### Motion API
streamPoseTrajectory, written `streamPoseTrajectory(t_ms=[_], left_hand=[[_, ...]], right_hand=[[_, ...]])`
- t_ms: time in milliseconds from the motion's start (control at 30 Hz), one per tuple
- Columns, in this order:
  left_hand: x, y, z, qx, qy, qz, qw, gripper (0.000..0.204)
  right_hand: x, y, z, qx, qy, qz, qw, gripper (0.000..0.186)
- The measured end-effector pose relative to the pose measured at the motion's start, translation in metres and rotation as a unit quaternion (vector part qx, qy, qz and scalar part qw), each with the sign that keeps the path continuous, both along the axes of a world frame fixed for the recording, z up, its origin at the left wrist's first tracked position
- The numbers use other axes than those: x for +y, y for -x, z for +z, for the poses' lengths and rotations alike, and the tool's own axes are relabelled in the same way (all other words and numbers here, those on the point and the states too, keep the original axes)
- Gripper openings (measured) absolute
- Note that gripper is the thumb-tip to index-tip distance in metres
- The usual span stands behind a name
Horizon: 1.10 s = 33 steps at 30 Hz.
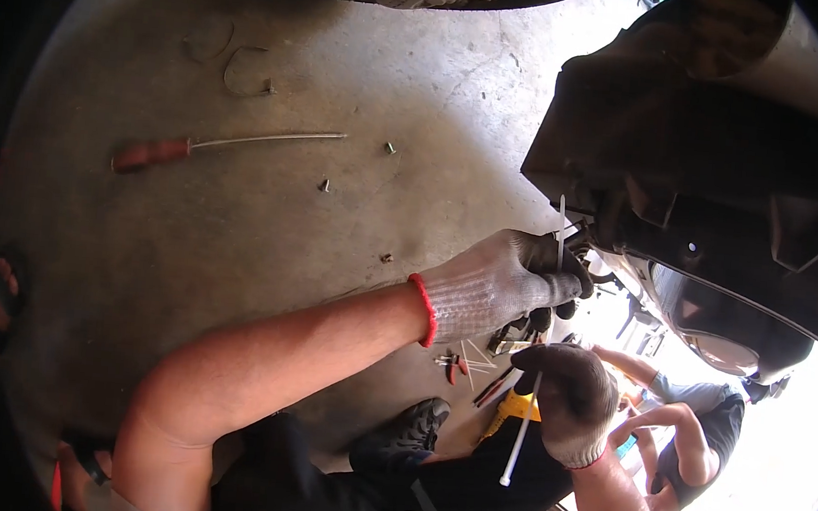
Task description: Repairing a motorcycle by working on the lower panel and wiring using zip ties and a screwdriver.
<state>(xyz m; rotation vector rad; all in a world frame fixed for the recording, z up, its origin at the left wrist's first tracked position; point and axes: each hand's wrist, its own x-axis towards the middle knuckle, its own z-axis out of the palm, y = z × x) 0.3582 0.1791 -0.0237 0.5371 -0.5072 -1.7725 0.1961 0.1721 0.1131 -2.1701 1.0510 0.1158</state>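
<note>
My left hand (527,279), in a white and dark-palmed glove with a red cuff, is closed beside a dark vehicle part, its fingers on a thin white cable tie (562,215). Below it, my right hand (571,393), gloved the same way, has its fingers curled around a white strip whose small square head points downward. Whether both hands grip one long cable tie or two, I cannot tell. The black plastic vehicle panel (714,164) hangs to the right of my left hand. Darker parts behind my left fingertips are partly hidden.
A red-handled screwdriver (153,154) lies on the concrete floor, with small bolts (326,186) and bent wire (249,89) around it. Red-handled pliers (453,367), more white ties and a yellow tool (512,413) sit near my shoe (415,429). Another person (702,432) crouches at right.
</note>
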Motion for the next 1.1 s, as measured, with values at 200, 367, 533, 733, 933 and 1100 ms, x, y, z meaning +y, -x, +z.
streamPoseTrajectory(t_ms=[200,367,533,733,933,1100], left_hand=[[-0.008,0.008,-0.010,-0.004,-0.023,0.030,0.999,0.019],[-0.011,0.017,-0.022,-0.014,-0.032,0.057,0.998,0.020],[-0.012,0.019,-0.029,-0.036,-0.021,0.082,0.996,0.024],[-0.013,0.019,-0.029,-0.026,-0.032,0.070,0.997,0.025],[-0.012,0.016,-0.019,-0.041,-0.017,0.072,0.996,0.027],[-0.013,0.012,-0.010,-0.007,0.042,0.058,0.997,0.027]], right_hand=[[0.000,0.009,-0.011,-0.155,-0.268,-0.315,0.897,0.017],[-0.006,0.014,-0.021,-0.171,-0.313,-0.396,0.846,0.017],[-0.012,0.012,-0.025,-0.169,-0.341,-0.412,0.828,0.020],[-0.015,0.015,-0.029,-0.195,-0.375,-0.411,0.808,0.020],[-0.013,0.023,-0.034,-0.239,-0.390,-0.412,0.789,0.029],[-0.011,0.031,-0.039,-0.261,-0.487,-0.398,0.732,0.031]])
